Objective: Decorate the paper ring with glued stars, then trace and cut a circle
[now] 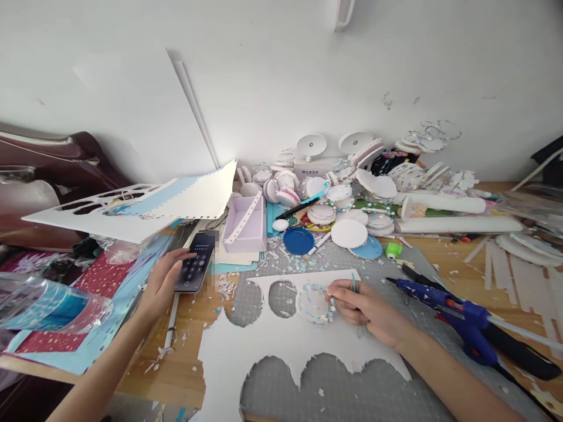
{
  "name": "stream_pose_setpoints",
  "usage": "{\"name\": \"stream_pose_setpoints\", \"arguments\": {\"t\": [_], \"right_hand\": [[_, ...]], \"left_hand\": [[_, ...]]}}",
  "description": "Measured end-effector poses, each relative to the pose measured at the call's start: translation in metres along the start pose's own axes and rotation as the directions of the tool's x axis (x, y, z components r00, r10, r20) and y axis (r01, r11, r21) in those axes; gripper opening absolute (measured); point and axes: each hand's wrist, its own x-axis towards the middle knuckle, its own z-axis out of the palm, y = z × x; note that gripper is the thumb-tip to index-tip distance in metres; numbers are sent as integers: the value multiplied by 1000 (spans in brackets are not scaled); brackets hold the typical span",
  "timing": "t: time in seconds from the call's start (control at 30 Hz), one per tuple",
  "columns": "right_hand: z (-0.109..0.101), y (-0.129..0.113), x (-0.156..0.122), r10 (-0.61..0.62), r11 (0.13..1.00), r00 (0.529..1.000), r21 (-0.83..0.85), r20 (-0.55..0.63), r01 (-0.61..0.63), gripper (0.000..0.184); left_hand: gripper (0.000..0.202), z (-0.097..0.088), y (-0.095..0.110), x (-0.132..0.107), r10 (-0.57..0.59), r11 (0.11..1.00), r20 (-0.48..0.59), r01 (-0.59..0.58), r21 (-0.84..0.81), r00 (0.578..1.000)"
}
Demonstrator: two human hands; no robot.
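My left hand [163, 280] reaches over a dark smartphone [203, 258]. Its fingers are extended, with a fingertip on the lit screen, where a round-key number pad shows. My right hand [358, 305] is closed around a thin teal stick [354, 282], which pokes out above and below the fingers. The thumb and index fingertips meet at the rim of a round white disc [314, 303] edged with small blue and white pieces. Whether they also pinch that rim, I cannot tell. Under the disc lies a white sheet [272, 337] with round cut-outs.
A blue glue gun [444, 305] lies right of my right hand on the grey cutting mat [338, 390]. Behind are a blue lid [298, 241], white discs [349, 233], and a lilac box [246, 225]. A clear bottle [53, 305] lies at left. Paper scraps litter the table.
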Motion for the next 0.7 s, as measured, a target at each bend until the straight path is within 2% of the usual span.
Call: {"name": "stream_pose_setpoints", "arguments": {"t": [0.27, 0.37, 0.47, 0.53, 0.63, 0.7], "right_hand": [[-1, 1, 0, -1, 1000, 1000, 9, 8, 1, 42], [0, 0, 0, -4, 1000, 1000, 18, 1, 4, 41], [2, -1, -1, -1, 1000, 1000, 30, -3, 1, 42], [2, 0, 0, 6, 999, 1000, 40, -6, -6, 43], [4, 0, 1, 13, 998, 1000, 59, -15, -12, 45], [6, -1, 2, 8, 997, 1000, 72, -24, -6, 45]], "left_hand": [[40, -2, 3, -5, 65, 990, 86, -75, 117, 994], [35, -3, 20, -8, 83, 989, 23, -85, 120, 996], [25, -3, 57, -7, 160, 984, -27, -157, 79, 987], [23, 2, 92, 1, 255, 967, 4, -255, 21, 967], [24, 19, 152, 27, 462, 885, 80, -452, -113, 883], [22, 38, 188, 57, 536, 838, 100, -515, -182, 838]]}}
